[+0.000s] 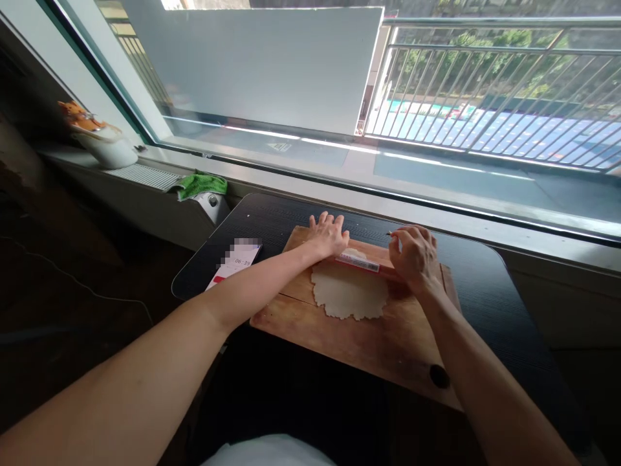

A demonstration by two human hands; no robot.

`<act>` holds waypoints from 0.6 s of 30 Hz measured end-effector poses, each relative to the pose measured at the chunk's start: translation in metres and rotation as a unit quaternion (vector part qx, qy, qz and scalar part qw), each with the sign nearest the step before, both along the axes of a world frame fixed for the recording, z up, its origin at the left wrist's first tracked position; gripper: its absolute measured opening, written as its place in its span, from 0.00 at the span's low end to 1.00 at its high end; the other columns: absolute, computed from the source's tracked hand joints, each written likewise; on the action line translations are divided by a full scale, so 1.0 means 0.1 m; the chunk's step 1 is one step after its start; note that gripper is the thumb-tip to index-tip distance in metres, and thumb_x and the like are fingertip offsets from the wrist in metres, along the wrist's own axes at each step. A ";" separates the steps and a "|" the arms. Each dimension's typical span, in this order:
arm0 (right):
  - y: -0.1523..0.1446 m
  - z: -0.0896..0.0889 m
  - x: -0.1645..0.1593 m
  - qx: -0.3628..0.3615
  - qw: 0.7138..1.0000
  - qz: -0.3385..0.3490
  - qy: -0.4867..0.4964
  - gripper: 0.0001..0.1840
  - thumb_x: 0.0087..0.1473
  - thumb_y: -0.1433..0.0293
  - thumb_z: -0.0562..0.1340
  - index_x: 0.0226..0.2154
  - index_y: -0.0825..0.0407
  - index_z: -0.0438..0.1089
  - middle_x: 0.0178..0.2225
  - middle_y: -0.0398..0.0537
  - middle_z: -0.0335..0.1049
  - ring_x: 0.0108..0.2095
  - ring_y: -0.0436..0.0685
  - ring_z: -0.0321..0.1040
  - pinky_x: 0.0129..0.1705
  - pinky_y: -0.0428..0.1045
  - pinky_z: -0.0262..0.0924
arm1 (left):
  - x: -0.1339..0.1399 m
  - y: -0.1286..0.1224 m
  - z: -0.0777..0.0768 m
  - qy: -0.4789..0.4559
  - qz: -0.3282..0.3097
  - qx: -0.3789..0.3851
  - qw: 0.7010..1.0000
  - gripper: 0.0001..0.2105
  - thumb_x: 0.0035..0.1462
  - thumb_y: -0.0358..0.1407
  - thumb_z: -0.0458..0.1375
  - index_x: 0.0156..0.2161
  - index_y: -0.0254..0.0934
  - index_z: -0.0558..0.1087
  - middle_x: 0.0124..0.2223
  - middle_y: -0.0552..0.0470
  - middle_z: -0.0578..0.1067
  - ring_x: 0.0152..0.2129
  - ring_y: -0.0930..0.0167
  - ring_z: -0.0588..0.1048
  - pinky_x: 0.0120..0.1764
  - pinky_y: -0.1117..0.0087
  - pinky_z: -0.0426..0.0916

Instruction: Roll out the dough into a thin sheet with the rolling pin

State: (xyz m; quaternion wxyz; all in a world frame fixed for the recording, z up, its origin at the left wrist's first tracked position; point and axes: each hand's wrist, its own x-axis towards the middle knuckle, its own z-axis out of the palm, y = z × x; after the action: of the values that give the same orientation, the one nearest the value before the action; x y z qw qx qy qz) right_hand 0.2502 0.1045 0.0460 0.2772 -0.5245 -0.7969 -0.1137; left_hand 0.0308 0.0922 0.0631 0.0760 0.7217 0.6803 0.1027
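A thin, ragged-edged sheet of dough lies on a wooden board. Across its far part rests a slim, straight bar with a red-and-white label. My left hand is palm down at the bar's left end, its fingers spread toward the board's far edge; whether the palm presses on the bar is hidden. To the right of the bar, my right hand is closed with curled fingers. A small thin tip pokes out by its thumb and forefinger; the rest of what it grips is hidden.
The board sits on a dark table with rounded corners. A phone with a lit screen lies left of the board. Beyond are a window sill, a green cloth and a white pot with an orange figure.
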 end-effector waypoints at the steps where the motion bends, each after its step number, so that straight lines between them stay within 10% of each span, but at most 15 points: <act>1: 0.04 0.01 -0.01 0.015 1.000 0.019 -0.008 0.14 0.61 0.70 0.54 0.35 0.51 0.77 0.42 0.55 0.77 0.49 0.64 0.65 0.55 0.59 0.56 | 0.01 0.04 0.02 0.001 0.005 -0.009 1.000 0.21 0.67 0.40 0.47 0.60 0.35 0.67 0.63 0.38 0.71 0.64 0.56 0.62 0.64 0.44 0.55; 5: -0.13 -0.05 0.00 0.014 0.994 0.090 -0.052 0.14 0.61 0.72 0.54 0.34 0.50 0.77 0.39 0.53 0.77 0.48 0.61 0.66 0.57 0.58 0.55 | 0.01 0.06 0.04 0.002 0.018 -0.007 1.000 0.17 0.65 0.38 0.50 0.55 0.35 0.70 0.59 0.37 0.73 0.60 0.56 0.66 0.60 0.47 0.60; 14: -0.28 0.07 -0.14 -0.265 0.956 -0.119 -0.041 0.34 0.61 0.60 0.51 0.66 0.54 0.62 0.66 0.60 0.59 0.66 0.69 0.52 0.63 0.64 0.54 | -0.06 -0.20 -0.03 -0.007 -0.036 0.146 0.989 0.14 0.68 0.36 0.48 0.51 0.37 0.72 0.54 0.41 0.76 0.55 0.60 0.70 0.60 0.55 0.58; 18: -0.45 -0.01 -0.08 -0.249 0.960 -0.097 -0.079 0.30 0.64 0.64 0.46 0.63 0.51 0.66 0.66 0.60 0.59 0.69 0.69 0.47 0.64 0.67 0.52 | -0.09 -0.39 -0.11 0.011 -0.122 0.155 0.980 0.16 0.68 0.37 0.47 0.54 0.38 0.72 0.57 0.42 0.74 0.58 0.61 0.67 0.65 0.55 0.52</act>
State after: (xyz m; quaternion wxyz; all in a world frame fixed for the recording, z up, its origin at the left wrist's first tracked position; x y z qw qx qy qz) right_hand 0.2422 0.0599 0.0451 0.0617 -0.6414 -0.7645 0.0209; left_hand 0.0214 0.0533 0.0525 -0.0323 0.8032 0.5641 0.1887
